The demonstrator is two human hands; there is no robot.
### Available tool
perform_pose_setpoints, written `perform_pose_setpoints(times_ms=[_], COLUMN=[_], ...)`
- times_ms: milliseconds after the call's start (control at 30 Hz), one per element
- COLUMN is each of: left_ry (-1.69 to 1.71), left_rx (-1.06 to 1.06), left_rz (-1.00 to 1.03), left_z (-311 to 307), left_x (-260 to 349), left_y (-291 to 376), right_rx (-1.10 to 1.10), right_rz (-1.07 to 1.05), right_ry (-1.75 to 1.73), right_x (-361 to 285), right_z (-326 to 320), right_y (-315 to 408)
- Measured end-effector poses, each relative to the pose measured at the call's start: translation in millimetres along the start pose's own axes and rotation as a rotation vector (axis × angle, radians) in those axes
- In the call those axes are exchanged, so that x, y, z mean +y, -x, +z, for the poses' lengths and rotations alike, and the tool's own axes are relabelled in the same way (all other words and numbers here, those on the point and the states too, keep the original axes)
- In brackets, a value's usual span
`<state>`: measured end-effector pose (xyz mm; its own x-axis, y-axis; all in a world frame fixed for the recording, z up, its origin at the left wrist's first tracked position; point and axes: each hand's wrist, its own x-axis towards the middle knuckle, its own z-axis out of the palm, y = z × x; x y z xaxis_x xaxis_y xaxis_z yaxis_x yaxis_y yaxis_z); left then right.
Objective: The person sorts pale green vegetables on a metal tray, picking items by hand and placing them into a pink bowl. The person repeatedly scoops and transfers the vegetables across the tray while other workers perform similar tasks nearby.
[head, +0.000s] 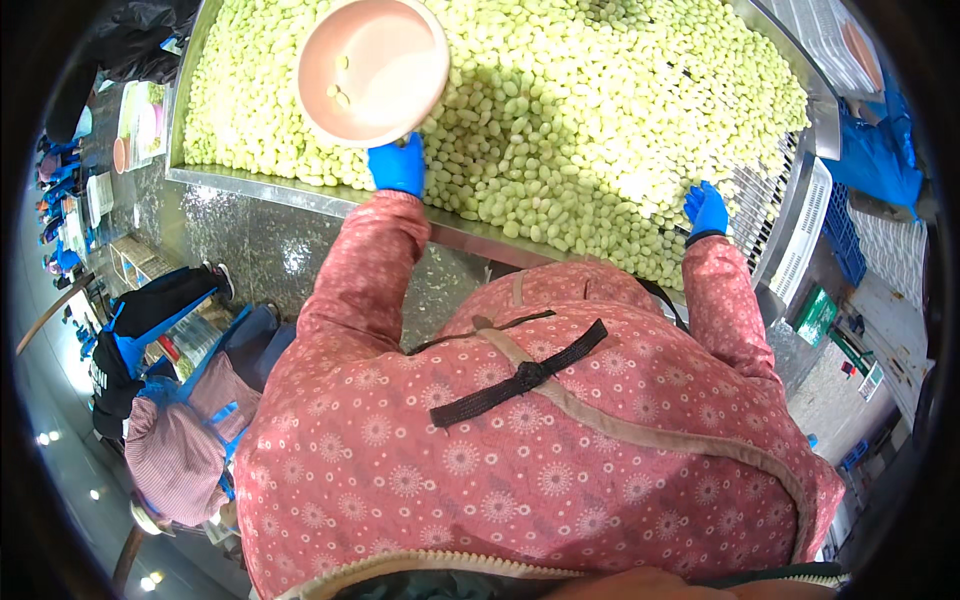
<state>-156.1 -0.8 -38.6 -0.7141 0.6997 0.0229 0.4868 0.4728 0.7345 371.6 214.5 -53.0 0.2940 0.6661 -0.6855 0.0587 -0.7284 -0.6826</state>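
Note:
My left hand, in a blue glove, grips the near rim of a round pink plastic bowl. The bowl is tipped so its inside faces me, and a few green grapes lie in it. Below and around it, loose green grapes heap up in a large metal tray. My right hand, also gloved in blue, is at the grapes beside a bare stretch of slatted metal grate at the tray's right end. Its fingertips are partly turned away, so whether they hold a grape cannot be told.
A white perforated crate and a blue plastic crate stand right of the tray. Blue plastic sheeting hangs beyond. People in blue aprons work at left over a wet floor. The tray's metal edge runs close before my body.

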Motion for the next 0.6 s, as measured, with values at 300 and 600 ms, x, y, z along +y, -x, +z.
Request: perform_pose_setpoints(times_ms=[300,600], left_ry=[0.088,-0.332], left_rx=[-0.316,-0.468], left_rz=[0.131,0.344], left_z=[48,83], left_x=[162,135], left_y=[4,-39], right_rx=[-0.155,-0.177], right_rz=[-0.057,-0.018], right_ry=[0.092,0.063], right_x=[-7,0], right_z=[43,36], right_y=[82,102])
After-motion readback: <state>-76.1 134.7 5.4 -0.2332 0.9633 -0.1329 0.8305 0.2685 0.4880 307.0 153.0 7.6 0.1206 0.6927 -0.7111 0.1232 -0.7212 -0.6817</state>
